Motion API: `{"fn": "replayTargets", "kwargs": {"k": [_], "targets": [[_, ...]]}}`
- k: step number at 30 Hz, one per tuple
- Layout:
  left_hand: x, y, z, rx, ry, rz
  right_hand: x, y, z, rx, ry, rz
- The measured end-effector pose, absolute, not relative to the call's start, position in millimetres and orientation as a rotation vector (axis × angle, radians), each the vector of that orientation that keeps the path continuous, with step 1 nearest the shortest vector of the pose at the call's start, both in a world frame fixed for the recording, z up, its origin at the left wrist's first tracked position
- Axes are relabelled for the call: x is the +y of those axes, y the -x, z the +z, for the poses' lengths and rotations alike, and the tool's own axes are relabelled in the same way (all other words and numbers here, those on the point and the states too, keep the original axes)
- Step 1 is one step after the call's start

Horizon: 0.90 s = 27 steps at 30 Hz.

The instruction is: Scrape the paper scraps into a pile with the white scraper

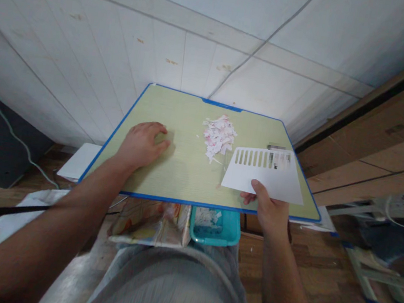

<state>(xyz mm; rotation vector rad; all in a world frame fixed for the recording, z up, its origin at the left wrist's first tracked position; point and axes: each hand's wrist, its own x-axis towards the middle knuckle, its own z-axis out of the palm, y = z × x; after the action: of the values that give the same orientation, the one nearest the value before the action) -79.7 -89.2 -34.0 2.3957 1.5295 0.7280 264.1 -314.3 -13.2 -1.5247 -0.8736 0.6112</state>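
Observation:
My right hand [270,211] grips a white sheet [258,178] by its near edge, thumb on top and fingers beneath. A row of narrow slots runs along the sheet's far side, and part of that side is blurred out. Left of the sheet, a heap of torn paper scraps [220,135], white with some pink, lies on the pale green tabletop [180,173]. Over the left part of the table is my left hand [144,142], its fingers loosely bent. Thumb and forefinger are apart with nothing between them.
Blue trim edges the table, which stands against a white panelled wall [128,36]. Below its front edge are a turquoise basket [214,240] containing paper bits and a patterned bag [154,222]. Large cardboard boxes [388,132] stand at the right. A cable runs down the wall.

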Motion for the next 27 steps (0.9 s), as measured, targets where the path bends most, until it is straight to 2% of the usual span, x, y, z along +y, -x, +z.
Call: {"fn": "replayTargets", "kwargs": {"k": [9, 27], "targets": [[-89, 80, -36, 1.538, -2.394, 0.739, -312, -256, -13, -0.948, 1.553, 0.637], [-89, 78, -35, 1.556, -2.387, 0.730, -305, -193, -16, -1.111, 1.442, 0.985]]}}
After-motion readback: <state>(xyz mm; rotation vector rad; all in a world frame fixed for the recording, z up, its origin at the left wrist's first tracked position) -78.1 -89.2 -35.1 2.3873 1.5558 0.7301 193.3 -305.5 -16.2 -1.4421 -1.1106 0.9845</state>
